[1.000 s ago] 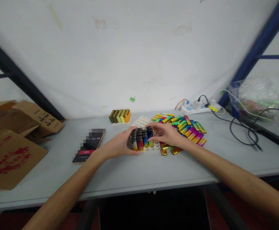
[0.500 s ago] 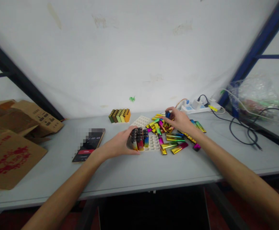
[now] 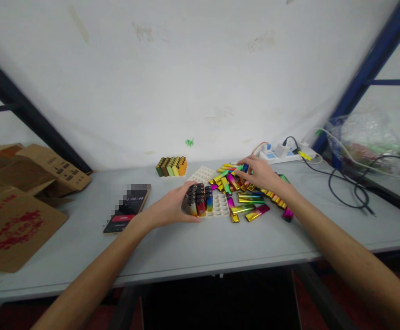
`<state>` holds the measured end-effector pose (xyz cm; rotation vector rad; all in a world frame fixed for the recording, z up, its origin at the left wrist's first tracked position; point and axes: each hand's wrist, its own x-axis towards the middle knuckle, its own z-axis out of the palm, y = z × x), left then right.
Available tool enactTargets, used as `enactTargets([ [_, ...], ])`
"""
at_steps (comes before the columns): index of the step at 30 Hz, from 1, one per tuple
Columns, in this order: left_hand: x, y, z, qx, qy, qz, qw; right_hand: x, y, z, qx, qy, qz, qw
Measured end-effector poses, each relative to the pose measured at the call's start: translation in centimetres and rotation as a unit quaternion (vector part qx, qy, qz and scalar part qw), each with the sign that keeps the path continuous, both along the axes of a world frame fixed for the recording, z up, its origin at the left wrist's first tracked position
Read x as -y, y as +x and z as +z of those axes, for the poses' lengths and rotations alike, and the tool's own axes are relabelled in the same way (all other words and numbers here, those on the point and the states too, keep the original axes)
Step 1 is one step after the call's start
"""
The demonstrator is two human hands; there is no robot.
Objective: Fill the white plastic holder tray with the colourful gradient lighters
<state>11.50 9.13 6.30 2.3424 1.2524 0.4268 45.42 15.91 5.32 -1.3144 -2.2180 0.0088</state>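
Observation:
My left hand (image 3: 178, 205) spans the left end of a white pitted tray (image 3: 222, 206), thumb at the near side and fingers at the far side. Upright lighters (image 3: 200, 200) with black tops and coloured bodies stand in rows in the tray's left part; empty pits show to their right. Above a loose pile of shiny rainbow-coloured lighters (image 3: 226, 184), my right hand (image 3: 259, 173) has its fingers bent around a dark blue lighter (image 3: 245, 167), which they partly hide. More loose lighters lie between the tray and my right forearm.
A second white tray (image 3: 202, 174) lies behind. A block of green, yellow and orange lighters (image 3: 171, 167) stands by the wall. A phone (image 3: 127, 209) and cardboard boxes (image 3: 24, 224) are at left; a power strip (image 3: 279, 155), cables (image 3: 349, 183) and a plastic bag (image 3: 365, 137) at right.
My right hand has shifted slightly right over the pile with the dark blue lighter at its fingers. My left hand and the tray have stayed in place.

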Motion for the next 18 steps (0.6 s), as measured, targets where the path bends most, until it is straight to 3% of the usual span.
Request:
enactTargets([
  [6,-0.1,0.2,0.0,0.008,0.0,-0.01,1.0,3.3,-4.1,0.8,-0.036,-0.009,0.141,0.989],
  [10,-0.1,0.3,0.0,0.016,0.001,-0.013,1.0,5.0,-6.1,0.4,-0.039,-0.039,0.259,0.964],
  [12,-0.1,0.3,0.0,0.014,0.0,-0.011,1.0,5.4,-6.7,0.0,-0.044,-0.055,0.275,0.959],
  [18,0.1,0.3,0.1,0.014,0.0,-0.013,1.0,5.5,-7.0,-0.1,-0.06,-0.073,0.244,0.965],
])
